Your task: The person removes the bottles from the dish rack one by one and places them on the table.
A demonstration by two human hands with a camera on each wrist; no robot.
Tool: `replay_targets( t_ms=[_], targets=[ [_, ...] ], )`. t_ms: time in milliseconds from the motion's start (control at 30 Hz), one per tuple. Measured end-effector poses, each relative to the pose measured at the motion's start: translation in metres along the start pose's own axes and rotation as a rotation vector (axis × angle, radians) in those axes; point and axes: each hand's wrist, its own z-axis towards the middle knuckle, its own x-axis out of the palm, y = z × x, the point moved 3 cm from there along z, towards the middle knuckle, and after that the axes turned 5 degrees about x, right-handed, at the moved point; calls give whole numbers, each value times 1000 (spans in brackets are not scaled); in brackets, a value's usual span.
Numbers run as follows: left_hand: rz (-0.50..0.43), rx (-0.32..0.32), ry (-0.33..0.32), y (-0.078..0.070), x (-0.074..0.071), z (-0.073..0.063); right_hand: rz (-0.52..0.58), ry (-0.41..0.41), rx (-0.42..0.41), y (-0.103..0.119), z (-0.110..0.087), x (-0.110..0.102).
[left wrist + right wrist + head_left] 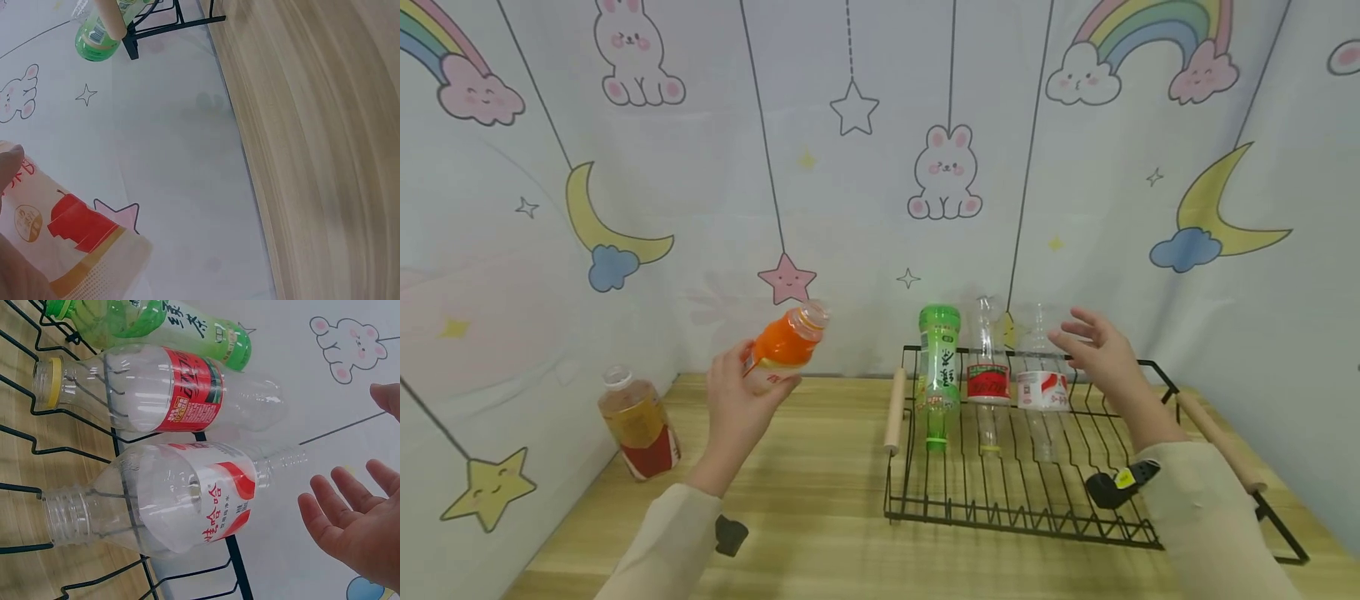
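Note:
My left hand (737, 396) grips an orange and white plastic bottle (786, 342), lifted above the table and tilted with its uncapped mouth up to the right. In the left wrist view the label of that bottle (78, 231) shows a red fruit picture. Fingers spread and relaxed, my right hand (1105, 358) is at the far right of the rack, beside a clear bottle with a white and red label (206, 494). Left of that one lie a clear bottle with a red label (194, 390) and a green bottle (938, 375), all neck down in the rack.
The black wire rack (1022, 512) with wooden handles (895, 412) stands on the right of the wooden table (805, 500). Another bottle with a gold and red label (640, 425) stands at the far left. A printed cloth (880, 208) hangs behind.

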Motion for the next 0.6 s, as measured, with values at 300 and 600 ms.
replay_targets(
  t_ms=[300, 600],
  targets=[
    [-37, -73, -28, 15, 1, -2, 60, -38, 68, -14, 6, 1],
    [-110, -198, 12, 25, 2, -2, 57, -64, 106, -25, 10, 3]
  ],
)
